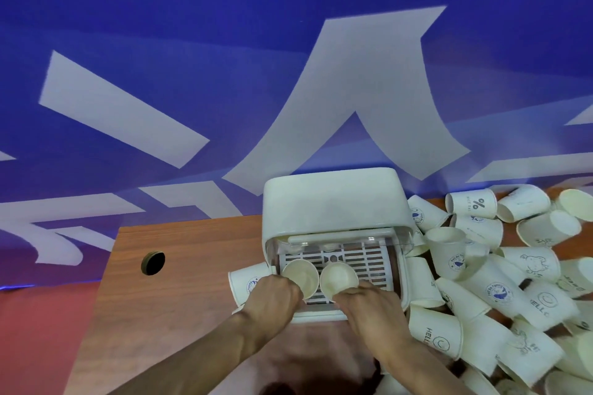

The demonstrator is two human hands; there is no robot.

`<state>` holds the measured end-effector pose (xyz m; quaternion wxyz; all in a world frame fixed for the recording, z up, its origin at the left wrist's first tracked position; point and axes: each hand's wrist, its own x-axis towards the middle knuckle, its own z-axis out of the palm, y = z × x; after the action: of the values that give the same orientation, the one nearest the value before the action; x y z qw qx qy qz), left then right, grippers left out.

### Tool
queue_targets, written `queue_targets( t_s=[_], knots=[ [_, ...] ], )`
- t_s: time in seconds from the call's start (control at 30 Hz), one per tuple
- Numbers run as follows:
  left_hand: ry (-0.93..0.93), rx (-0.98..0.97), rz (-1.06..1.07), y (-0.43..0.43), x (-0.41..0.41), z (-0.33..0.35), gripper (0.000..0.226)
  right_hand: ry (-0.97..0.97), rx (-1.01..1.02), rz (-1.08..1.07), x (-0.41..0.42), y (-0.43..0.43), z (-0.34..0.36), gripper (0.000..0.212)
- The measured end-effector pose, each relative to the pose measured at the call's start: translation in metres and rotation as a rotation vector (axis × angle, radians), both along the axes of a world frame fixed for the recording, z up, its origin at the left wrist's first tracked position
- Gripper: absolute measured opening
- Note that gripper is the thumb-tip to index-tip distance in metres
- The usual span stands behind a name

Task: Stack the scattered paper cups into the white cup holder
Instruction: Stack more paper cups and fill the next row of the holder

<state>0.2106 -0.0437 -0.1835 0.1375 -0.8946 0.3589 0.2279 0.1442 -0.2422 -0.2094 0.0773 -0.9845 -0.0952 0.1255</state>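
Observation:
The white cup holder [330,199] stands on the wooden table with its clear lid raised, showing a slotted white rack inside. My left hand [272,297] grips a paper cup [301,276] standing mouth-up on the rack's front left. My right hand [372,305] holds a second paper cup [338,277] mouth-up just beside it. A large heap of scattered paper cups [500,285] with blue prints lies to the right of the holder. One more cup [248,282] lies on its side at the holder's left, behind my left hand.
The wooden table [179,298] has a round cable hole [153,263] at the left. A blue banner with white shapes [256,74] hangs behind the table. The table's left edge drops to a red floor.

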Motion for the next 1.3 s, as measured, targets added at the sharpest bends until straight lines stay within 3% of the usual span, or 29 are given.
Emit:
queue_targets(
  t_s=[0.13,0.23,0.37,0.47,0.53,0.87,1.1,1.3],
  knots=[
    [-0.033,-0.031,-0.031,-0.002,-0.003,0.004,0.019,0.001,0.009,-0.002,-0.006,0.001,0.002,0.006],
    [-0.078,-0.142,-0.056,-0.007,-0.002,0.02,0.03,-0.036,0.102,-0.018,-0.008,-0.003,0.014,0.027],
    [-0.124,-0.199,-0.212,-0.027,-0.003,0.059,0.011,-0.113,0.213,-0.077,-0.019,-0.012,0.035,0.039],
    [-0.166,-0.244,-0.332,-0.056,-0.008,0.078,0.02,-0.244,0.239,-0.122,-0.034,-0.038,0.054,0.026],
    [-0.154,-0.314,-0.348,-0.081,-0.013,0.081,0.021,-0.228,0.21,-0.153,-0.044,-0.066,0.06,0.02],
    [-0.141,-0.413,-0.143,-0.232,-0.013,0.06,0.027,-0.152,0.013,-0.104,-0.042,-0.219,0.058,0.032],
    [-0.056,-0.342,0.074,-0.284,0.003,0.039,0.057,-0.097,-0.017,0.073,-0.021,-0.244,0.051,0.032],
    [0.046,-0.408,0.27,-0.299,0.012,0.027,0.041,-0.083,-0.099,0.144,-0.009,-0.246,0.037,0.037]
  ],
)
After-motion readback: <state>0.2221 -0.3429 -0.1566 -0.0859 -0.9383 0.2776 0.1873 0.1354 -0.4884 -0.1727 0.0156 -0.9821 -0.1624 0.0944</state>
